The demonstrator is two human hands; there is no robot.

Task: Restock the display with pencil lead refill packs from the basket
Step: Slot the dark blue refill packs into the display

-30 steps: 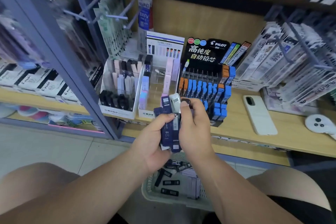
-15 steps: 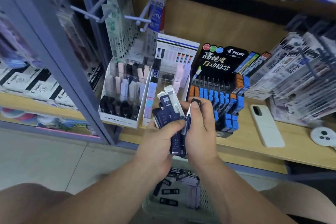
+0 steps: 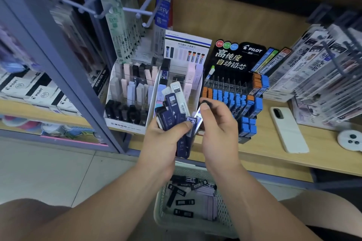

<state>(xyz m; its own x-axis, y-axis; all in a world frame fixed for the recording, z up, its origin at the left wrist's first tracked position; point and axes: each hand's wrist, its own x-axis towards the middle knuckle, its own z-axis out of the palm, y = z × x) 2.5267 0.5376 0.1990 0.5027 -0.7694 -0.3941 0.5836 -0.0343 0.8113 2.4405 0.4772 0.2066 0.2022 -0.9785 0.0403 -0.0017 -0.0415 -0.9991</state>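
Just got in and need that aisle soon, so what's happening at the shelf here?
Restocking is under way. The left hand grips a bundle of navy lead refill packs, while the right hand pinches a single pack beside it. Both hands are in front of the white display box on the shelf. More packs lie in the basket below.
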